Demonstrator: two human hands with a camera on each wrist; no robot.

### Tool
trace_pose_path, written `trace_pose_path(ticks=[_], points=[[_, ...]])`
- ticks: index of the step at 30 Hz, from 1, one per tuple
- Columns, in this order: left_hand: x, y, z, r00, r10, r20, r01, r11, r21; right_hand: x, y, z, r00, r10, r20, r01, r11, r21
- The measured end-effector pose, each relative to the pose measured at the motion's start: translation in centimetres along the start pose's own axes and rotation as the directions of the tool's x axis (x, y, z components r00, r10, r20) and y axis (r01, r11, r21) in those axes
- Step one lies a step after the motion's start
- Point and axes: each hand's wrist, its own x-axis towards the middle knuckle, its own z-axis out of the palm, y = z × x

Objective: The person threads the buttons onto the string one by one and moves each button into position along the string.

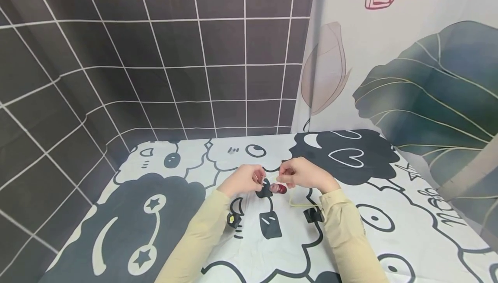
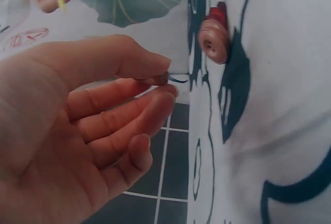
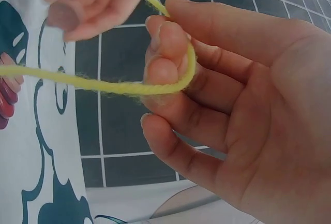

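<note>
My left hand [image 1: 247, 178] pinches a small brownish disc, which looks like a button [image 2: 155, 79], between thumb and fingertips. My right hand [image 1: 303, 174] holds yellow yarn [image 3: 103, 85] between thumb and index finger. The yarn bends round the fingers, and its short free end [image 3: 155, 2] points toward the left hand. Below and between both hands, pink and red buttons [image 1: 278, 188] sit together in a short row on the cloth. In the left wrist view the nearest one is a pink button with holes [image 2: 211, 45].
A white cloth with black cartoon drawings [image 1: 249, 252] covers the table. A dark grid-patterned curtain [image 1: 218, 80] stands behind, beside a white hanging with large leaves [image 1: 435, 84]. Small black boxes [image 1: 234, 219] show at the wrists.
</note>
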Motion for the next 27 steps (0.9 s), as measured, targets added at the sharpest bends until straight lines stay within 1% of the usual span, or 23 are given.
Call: trace_pose_path(ticks=[4, 7, 9, 11, 13, 21, 24, 27], points=[[-0.5, 0.2, -0.7, 0.996, 0.073, -0.059, -0.077, 0.995, -0.061, -0.1, -0.1, 0.0, 1.0, -0.004, -0.015, 0.004, 1.0, 0.019], [-0.6, 0.5, -0.9, 0.991, 0.097, -0.095, -0.107, 0.989, -0.105, -0.1, -0.1, 0.0, 1.0, -0.012, -0.029, 0.013, 0.999, 0.03], [-0.6, 0.5, -1.0, 0.99, 0.093, -0.109, -0.107, 0.987, -0.122, 0.1, -0.1, 0.1, 0.999, -0.031, -0.038, 0.032, 0.999, 0.028], [-0.5, 0.5, -1.0, 0.99, 0.078, -0.114, -0.094, 0.986, -0.139, 0.3, 0.0, 0.2, 0.998, -0.042, -0.045, 0.043, 0.999, 0.026], [-0.4, 0.5, -0.9, 0.989, 0.08, -0.124, -0.098, 0.984, -0.147, 0.4, -0.1, 0.2, 0.997, -0.05, -0.051, 0.052, 0.998, 0.032], [-0.5, 1.2, -1.0, 0.979, 0.117, -0.168, -0.155, 0.961, -0.23, 0.6, -0.3, 0.3, 0.997, -0.053, -0.06, 0.056, 0.997, 0.045], [-0.6, 1.5, -1.0, 0.976, 0.129, -0.177, -0.169, 0.956, -0.239, 0.6, -0.4, 0.2, 0.996, -0.05, -0.074, 0.053, 0.998, 0.041], [-0.7, 1.7, -1.1, 0.976, 0.129, -0.176, -0.17, 0.956, -0.239, 0.5, -0.4, 0.2, 0.996, -0.039, -0.084, 0.042, 0.998, 0.039]])
